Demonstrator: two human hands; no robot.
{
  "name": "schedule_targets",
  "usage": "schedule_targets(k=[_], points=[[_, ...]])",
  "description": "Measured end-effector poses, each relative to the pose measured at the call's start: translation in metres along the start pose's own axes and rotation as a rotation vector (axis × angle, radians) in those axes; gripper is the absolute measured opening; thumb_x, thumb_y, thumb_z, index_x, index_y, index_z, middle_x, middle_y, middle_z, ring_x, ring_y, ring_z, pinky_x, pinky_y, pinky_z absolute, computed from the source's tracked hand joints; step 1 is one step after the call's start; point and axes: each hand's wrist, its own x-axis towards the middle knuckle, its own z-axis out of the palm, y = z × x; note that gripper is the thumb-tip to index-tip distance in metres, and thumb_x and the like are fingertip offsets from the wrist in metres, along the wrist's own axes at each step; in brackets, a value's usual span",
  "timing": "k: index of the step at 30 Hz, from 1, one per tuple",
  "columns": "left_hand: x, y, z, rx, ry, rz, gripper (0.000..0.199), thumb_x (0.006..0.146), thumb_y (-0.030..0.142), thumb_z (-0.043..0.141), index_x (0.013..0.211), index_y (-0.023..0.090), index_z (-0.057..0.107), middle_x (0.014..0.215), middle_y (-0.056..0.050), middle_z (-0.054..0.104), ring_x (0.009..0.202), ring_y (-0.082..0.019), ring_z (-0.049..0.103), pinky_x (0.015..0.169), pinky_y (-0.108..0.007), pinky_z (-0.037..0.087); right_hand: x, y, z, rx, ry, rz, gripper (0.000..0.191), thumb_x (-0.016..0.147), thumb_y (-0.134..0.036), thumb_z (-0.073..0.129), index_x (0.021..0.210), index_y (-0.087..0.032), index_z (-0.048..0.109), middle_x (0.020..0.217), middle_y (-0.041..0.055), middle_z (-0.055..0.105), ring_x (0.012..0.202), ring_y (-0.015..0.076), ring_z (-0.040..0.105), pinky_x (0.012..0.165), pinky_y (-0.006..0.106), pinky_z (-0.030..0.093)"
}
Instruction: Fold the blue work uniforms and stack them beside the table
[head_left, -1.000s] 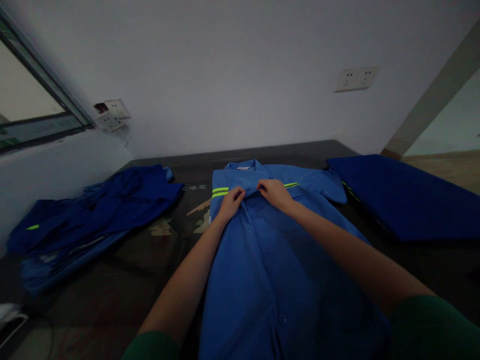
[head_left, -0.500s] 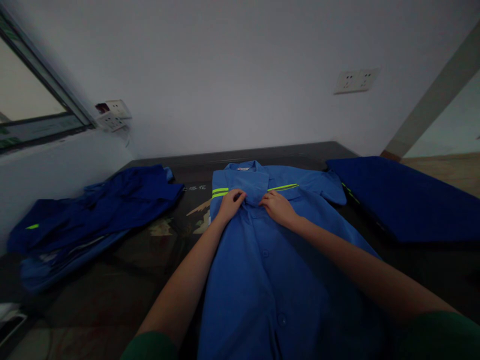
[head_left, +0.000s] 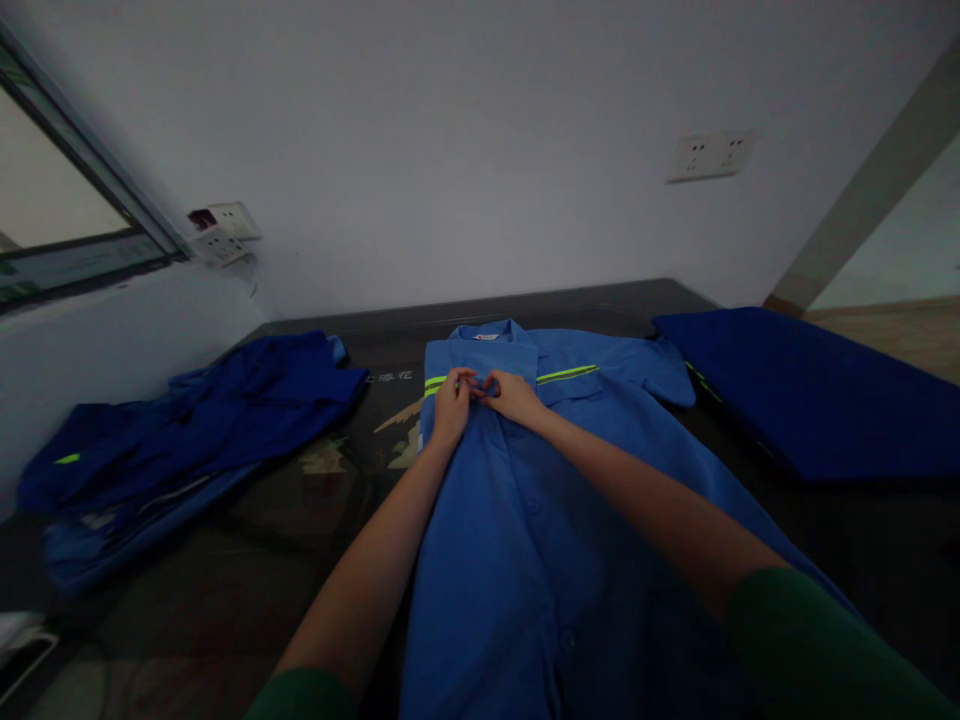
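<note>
A light blue short-sleeved shirt (head_left: 600,520) with yellow-green stripes and front buttons lies spread on the dark table, its collar at the far end. Its left side is folded inward over the chest. My left hand (head_left: 454,402) pinches cloth at the lower edge of that folded part. Close beside it, my right hand (head_left: 511,398) also has its fingertips closed on the cloth, nearly touching the left fingers. The bit of fabric between the fingertips is mostly hidden.
A loose pile of dark and light blue clothes (head_left: 225,410) lies on the left of the table (head_left: 360,320). At the right is a flat, neatly folded dark blue stack (head_left: 810,400). A wall (head_left: 480,180) with sockets (head_left: 711,156) stands behind.
My right hand has moved left, from the right part of the folded section to beside my left hand. The left hand has shifted slightly and its fingers point more upward.
</note>
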Motion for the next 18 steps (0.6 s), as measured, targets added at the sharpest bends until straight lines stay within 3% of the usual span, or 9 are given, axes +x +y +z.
schedule_targets(k=[4, 9, 13, 18], points=[[0.001, -0.004, 0.0, 0.271, 0.047, 0.069, 0.019, 0.082, 0.009, 0.044, 0.089, 0.019, 0.059, 0.087, -0.004, 0.066, 0.084, -0.018, 0.063, 0.08, -0.031, 0.048, 0.006, 0.006, -0.003, 0.016, -0.042, 0.025, 0.015, 0.08, -0.019, 0.066, 0.094, -0.015, 0.07, 0.089, 0.0042, 0.073, 0.08, 0.0157, 0.066, 0.07, 0.021, 0.045], [-0.002, -0.003, 0.0, 0.525, -0.016, 0.131, 0.022, 0.077, 0.007, 0.049, 0.092, 0.018, 0.061, 0.096, -0.007, 0.066, 0.094, -0.022, 0.06, 0.088, -0.034, 0.044, 0.008, 0.007, -0.007, 0.04, -0.079, 0.048, 0.019, 0.081, -0.014, 0.063, 0.098, -0.014, 0.071, 0.083, 0.0042, 0.072, 0.075, 0.0142, 0.066, 0.07, 0.022, 0.045], [-0.007, 0.003, 0.002, 0.666, -0.08, 0.139, 0.023, 0.079, 0.009, 0.05, 0.097, 0.018, 0.062, 0.1, -0.01, 0.064, 0.099, -0.024, 0.058, 0.09, -0.037, 0.043, 0.005, 0.008, -0.004, -0.061, -0.043, 0.017, 0.024, 0.078, -0.007, 0.064, 0.098, -0.015, 0.071, 0.094, 0.0061, 0.071, 0.088, 0.0165, 0.064, 0.077, 0.023, 0.045], [-0.008, 0.008, 0.0, 0.813, -0.13, 0.148, 0.029, 0.084, 0.012, 0.047, 0.109, 0.014, 0.061, 0.114, -0.016, 0.061, 0.109, -0.027, 0.055, 0.096, -0.04, 0.041, -0.004, 0.003, -0.002, -0.197, -0.02, -0.06, 0.025, 0.086, -0.007, 0.052, 0.099, -0.018, 0.07, 0.106, 0.0092, 0.065, 0.095, 0.0183, 0.062, 0.084, 0.026, 0.045]])
